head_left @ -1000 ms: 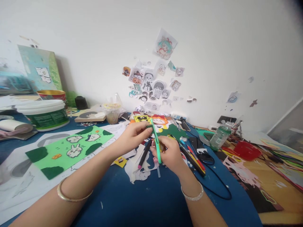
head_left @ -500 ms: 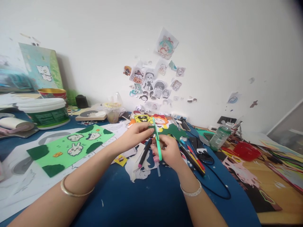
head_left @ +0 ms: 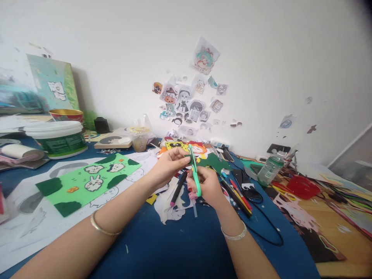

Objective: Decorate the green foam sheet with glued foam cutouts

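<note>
My right hand (head_left: 207,186) is closed round the handles of mint-green scissors (head_left: 195,172), held upright with the blades pointing away from me. At the blades, my left hand (head_left: 168,166) pinches a small piece of dark green paper (head_left: 187,158), mostly hidden by the fingers. Beneath the hands lie white paper scraps (head_left: 167,207), a black marker with a pink end (head_left: 179,188) and a pink-capped tube (head_left: 193,197). Farther back is a larger dark green sheet (head_left: 213,162). To the left lies a light green card (head_left: 87,188) with cartoon cut-outs and dark green patches.
A white-lidded tub (head_left: 58,138) and a drink cup (head_left: 139,139) stand at the back left. Pens (head_left: 236,195), a black cable (head_left: 270,245), a clear bottle (head_left: 270,168) and a red dish (head_left: 303,186) are on the right. Paper pictures (head_left: 196,108) cover part of the wall.
My left hand and forearm have shifted slightly, with the bracelet now farther right. The scissors have tilted a little in my right hand. The whole view has moved slightly.
</note>
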A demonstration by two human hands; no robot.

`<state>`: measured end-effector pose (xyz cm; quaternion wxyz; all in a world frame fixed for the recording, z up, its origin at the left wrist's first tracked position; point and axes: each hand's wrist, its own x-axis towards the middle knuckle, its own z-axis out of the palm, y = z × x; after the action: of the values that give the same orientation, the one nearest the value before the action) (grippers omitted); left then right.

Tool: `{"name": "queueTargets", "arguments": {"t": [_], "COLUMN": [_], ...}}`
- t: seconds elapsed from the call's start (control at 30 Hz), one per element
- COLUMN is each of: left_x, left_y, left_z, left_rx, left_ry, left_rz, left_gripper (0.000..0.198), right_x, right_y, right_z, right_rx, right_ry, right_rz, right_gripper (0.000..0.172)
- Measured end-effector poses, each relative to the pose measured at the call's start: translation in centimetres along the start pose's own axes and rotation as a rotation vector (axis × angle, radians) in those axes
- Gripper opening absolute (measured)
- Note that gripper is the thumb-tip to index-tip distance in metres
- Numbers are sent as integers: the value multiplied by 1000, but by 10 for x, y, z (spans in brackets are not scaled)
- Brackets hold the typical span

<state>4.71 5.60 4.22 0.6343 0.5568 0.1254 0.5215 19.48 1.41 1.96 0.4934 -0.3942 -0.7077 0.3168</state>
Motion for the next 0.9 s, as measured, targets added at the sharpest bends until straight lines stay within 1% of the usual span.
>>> {"name": "queueTargets", "arguments": {"t": [0.1, 0.27, 0.43, 0.6, 0.67, 0.7, 0.77, 0.83, 0.87, 0.9], "left_x": [0, 0, 2, 6, 4, 2, -3, -7, -8, -8], "left_y": [0, -3, -7, -7, -4, -2, 0, -1, -3, -5], "left_z": [0, -1, 0, -4, -8, -10, -14, -19, -22, -24], "left_rx": [-21, -78, -166, -142, -34, 71, 388, 758, 924, 1065], "left_ry": [19, 62, 152, 239, 286, 300, 294, 236, 186, 133], "left_rz": [-17, -58, -113, -113, -100, -91, -23, 95, 137, 145], "left_gripper": [24, 24, 25, 26, 26, 25, 21, 12, 9, 8], "right_x": [1, 3, 4, 3, 1, 1, -1, -1, -1, 0], "right_y": [3, 6, 4, 0, 2, 4, 14, 26, 32, 36], "right_z": [1, 1, -2, -5, -8, -11, -18, -26, -30, -34], "right_rx": [46, 194, 316, 333, 212, 96, -222, -552, -676, -774], "right_ry": [-9, -71, -138, -168, -106, -46, 100, 199, 214, 204], "right_rz": [7, 28, 29, 40, 37, 37, 50, 100, 147, 204], "right_gripper": [11, 18, 24, 26, 25, 23, 22, 25, 28, 31]}}
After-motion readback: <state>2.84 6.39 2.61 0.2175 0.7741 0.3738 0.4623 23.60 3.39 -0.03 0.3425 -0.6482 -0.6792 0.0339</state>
